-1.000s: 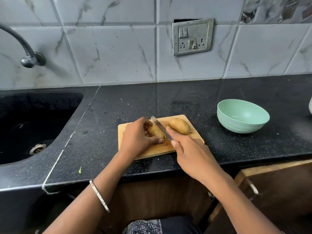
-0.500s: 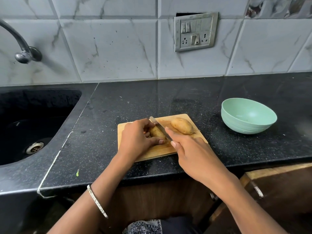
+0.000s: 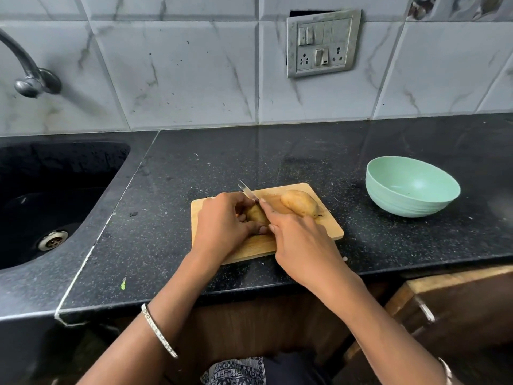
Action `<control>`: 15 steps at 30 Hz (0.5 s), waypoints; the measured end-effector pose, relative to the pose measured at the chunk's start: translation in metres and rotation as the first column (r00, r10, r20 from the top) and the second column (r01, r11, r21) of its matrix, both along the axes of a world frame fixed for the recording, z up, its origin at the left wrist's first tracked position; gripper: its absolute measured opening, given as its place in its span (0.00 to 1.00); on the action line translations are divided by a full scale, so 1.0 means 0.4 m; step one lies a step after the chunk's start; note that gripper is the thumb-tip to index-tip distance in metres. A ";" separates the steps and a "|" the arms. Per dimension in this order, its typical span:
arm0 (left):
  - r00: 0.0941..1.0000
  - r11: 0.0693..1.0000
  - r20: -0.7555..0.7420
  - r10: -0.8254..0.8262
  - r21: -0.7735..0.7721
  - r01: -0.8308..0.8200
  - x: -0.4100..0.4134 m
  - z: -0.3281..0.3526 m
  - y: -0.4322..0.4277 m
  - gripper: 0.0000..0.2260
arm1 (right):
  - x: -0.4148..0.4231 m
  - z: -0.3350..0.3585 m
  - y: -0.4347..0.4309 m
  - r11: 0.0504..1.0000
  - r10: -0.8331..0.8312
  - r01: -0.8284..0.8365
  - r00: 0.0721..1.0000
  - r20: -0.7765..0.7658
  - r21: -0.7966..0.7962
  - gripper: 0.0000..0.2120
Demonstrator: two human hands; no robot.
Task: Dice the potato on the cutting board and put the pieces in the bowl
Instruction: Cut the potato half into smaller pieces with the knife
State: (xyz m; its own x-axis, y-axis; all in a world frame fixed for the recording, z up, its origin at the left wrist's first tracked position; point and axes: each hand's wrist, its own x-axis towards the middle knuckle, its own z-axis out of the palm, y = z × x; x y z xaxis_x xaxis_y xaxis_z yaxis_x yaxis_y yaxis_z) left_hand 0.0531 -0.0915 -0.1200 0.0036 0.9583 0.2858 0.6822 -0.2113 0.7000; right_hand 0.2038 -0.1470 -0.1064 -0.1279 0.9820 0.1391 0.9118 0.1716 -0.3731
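In the middle of the frame a wooden cutting board (image 3: pixel 327 226) lies on the black counter (image 3: pixel 277 157). The potato is on it in two big pieces. One piece (image 3: pixel 256 213) sits under the left hand (image 3: pixel 224 218), whose fingers and thumb curl round it and hold it down. The other piece (image 3: pixel 299 204) lies alone on the right part of the board, just beside the hands, and nothing touches it. The right hand (image 3: pixel 302 243) is wrapped round the handle of a knife (image 3: pixel 248 193). The handle is hidden in the hand, but the thin blade sticks out toward the top of the frame and lies across the piece that the left hand holds. I cannot tell how deep the blade is in. The green bowl (image 3: pixel 410 187) stands on the counter at the right of the frame, well apart from the board, and I see no potato in it. So I think the job is in its early part: the cutting step, with big pieces and no little cubes yet. The next move, I think, needs the blade to push straight down and through, with the left fingers tucked back from the edge, because they are very close to it. The piece is round and could roll, so it needs a firm hold. After that come many more cuts, and then the pieces must be carried to the bowl.
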 end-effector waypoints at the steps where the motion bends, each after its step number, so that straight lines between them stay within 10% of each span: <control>1: 1.000 1.000 0.004 0.001 -0.007 -0.001 0.000 0.002 0.000 0.22 | 0.008 -0.002 -0.009 1.000 -0.001 0.001 1.000 -0.005 -0.002 0.28; 15: 0.998 0.999 0.065 -0.025 -0.040 0.028 -0.009 -0.002 0.005 0.22 | 0.001 -0.020 -0.009 0.999 0.002 0.000 0.997 0.080 -0.032 0.32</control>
